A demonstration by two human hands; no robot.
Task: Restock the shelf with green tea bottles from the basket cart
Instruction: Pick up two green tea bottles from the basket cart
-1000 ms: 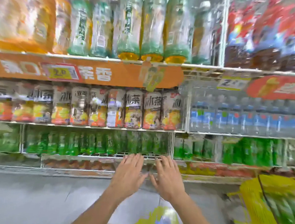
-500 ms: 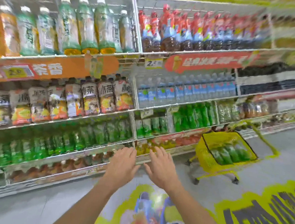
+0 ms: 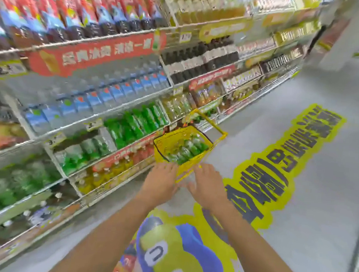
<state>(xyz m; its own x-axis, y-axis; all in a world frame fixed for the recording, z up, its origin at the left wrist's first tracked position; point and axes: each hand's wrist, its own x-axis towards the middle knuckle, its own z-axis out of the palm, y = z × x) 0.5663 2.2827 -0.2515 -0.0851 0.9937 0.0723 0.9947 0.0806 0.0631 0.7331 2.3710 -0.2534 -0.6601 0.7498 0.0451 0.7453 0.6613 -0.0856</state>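
Now the view has swung right, off the shelf face and onto the yellow basket cart. Left hand and right hand, both spread flat and empty, sit at the cart's near edge. Green tea bottles lie inside the cart. Judged: pickup comes next; nothing restocked this cycle yet.

Retail shop, drinks aisle. Landmark: yellow basket cart on grey floor. Left of it, tiered wire shelving stocked with bottled drinks, price tags, red promotional strips. Right of it, yellow floor decal.
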